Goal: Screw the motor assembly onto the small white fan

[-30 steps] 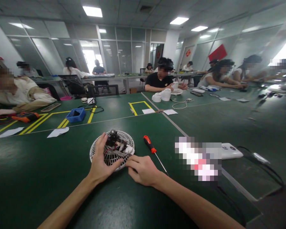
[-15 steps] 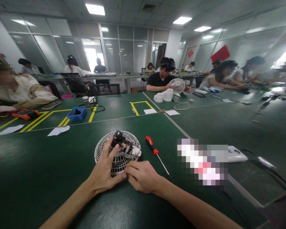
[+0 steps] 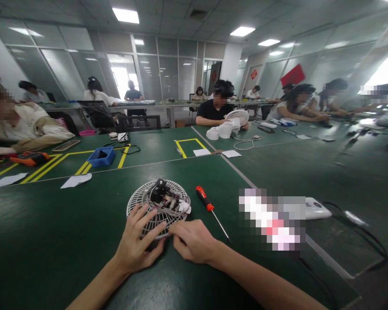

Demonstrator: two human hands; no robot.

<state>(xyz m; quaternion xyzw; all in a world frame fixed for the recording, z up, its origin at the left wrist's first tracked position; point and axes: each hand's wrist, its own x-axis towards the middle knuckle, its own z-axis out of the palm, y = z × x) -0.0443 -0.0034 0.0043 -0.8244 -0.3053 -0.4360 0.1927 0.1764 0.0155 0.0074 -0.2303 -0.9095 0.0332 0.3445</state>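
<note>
A round white fan grille (image 3: 137,196) lies on the green table with its ribs facing up. On top of it sits a black motor block (image 3: 158,190) with wires and small parts. My left hand (image 3: 136,241) rests over the near left of the grille, fingers spread on the ribs and thumb near the rim. At the near right rim, my right hand (image 3: 195,241) has its fingers curled and pinched against the edge; the fingertips are partly hidden. To the right lies a screwdriver (image 3: 206,200) with a red and black handle, untouched.
A blue bin (image 3: 101,157) and paper slips (image 3: 76,181) lie beyond, among yellow tape lines. At the right are a blurred-out object and a white device (image 3: 317,208) with a black cable. Across the table a person (image 3: 215,107) holds another fan, near white housings (image 3: 224,130).
My left hand has slid from the grille's left side toward its near edge, uncovering more of the motor. My right hand stays at the rim. The person opposite has lifted a fan head.
</note>
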